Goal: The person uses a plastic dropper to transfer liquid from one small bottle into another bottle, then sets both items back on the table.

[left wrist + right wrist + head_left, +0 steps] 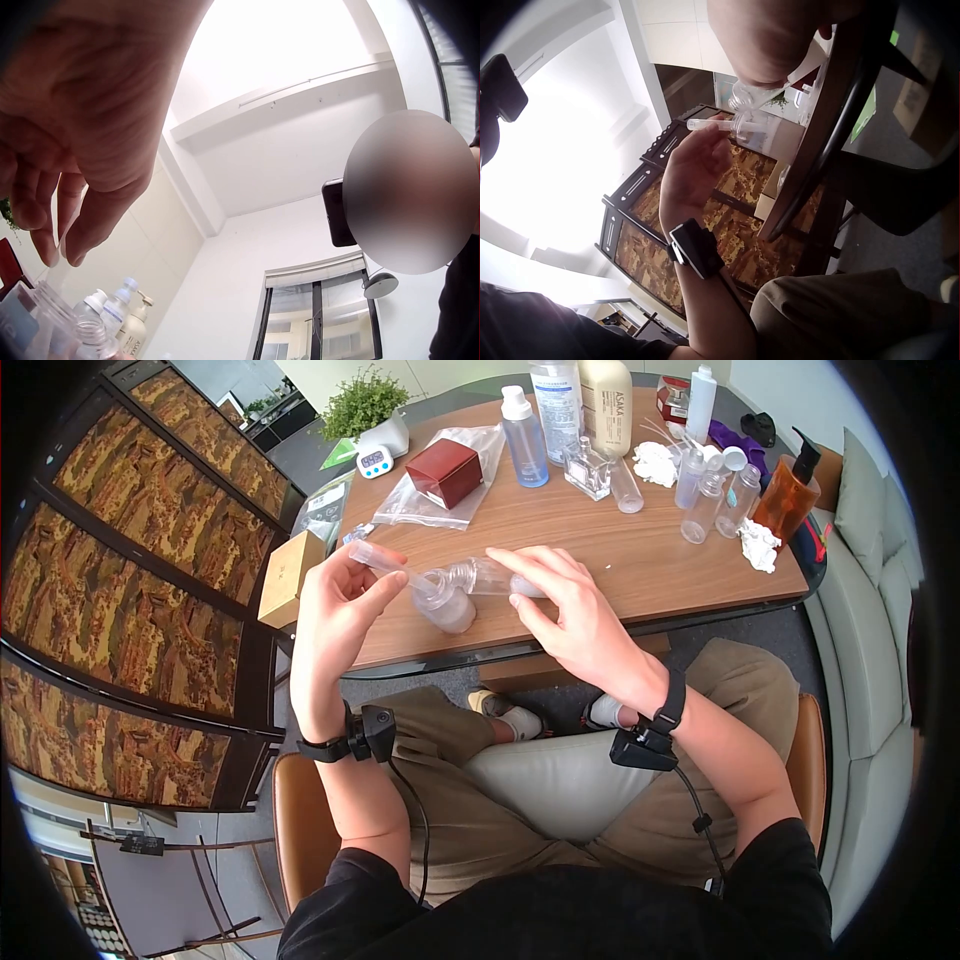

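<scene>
My left hand (340, 610) pinches a slim clear plastic dropper (378, 558) between thumb and fingers. It slants down into the mouth of a squat clear bottle (447, 610), which stands near the table's front edge with cloudy contents. My right hand (570, 605) holds a second clear bottle (487, 577) on its side, its threaded neck turned toward the squat bottle's mouth. The right wrist view shows the dropper (718, 125) upright end outward, with the left hand (697, 165) beside the bottle (769, 135). Fingertips of the left hand (67, 217) appear above the bottle necks in the left wrist view.
On the wooden table (650, 575), a dark red box (444, 472) lies on a plastic bag. Tall bottles (557, 410) stand behind, with a glass perfume bottle (588, 468). Several small clear bottles (703, 510), crumpled tissues (760, 546) and an amber pump bottle (788, 500) are at right.
</scene>
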The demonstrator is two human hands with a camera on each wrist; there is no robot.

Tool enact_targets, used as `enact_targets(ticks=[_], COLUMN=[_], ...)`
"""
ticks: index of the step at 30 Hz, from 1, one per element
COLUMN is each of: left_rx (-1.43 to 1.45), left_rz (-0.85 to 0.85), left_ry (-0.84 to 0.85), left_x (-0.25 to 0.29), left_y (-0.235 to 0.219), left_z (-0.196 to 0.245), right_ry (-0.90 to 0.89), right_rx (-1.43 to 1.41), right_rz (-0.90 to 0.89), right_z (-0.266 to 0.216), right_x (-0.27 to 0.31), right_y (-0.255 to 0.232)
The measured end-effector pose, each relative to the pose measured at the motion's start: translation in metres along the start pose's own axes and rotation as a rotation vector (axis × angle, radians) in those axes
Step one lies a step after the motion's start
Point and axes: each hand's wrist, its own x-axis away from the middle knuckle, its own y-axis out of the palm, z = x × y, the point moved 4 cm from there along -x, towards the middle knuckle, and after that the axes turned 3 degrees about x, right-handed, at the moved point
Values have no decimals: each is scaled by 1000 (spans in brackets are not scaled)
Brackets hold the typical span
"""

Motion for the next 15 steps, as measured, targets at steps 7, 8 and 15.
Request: enact_targets(ticks=[7,8,15], left_rx=[6,2,7], left_rz=[-3,-5,0], left_ry=[0,4,-1], left_x=[0,0,1], left_y=[1,0,2], left_z=[-1,-1,1], right_ry=[6,6,8], right_rx=[-4,-4,-6], right_rz=[-4,-4,-12], right_z=[0,0,-1], right_x=[0,0,0], right_y=[0,0,0])
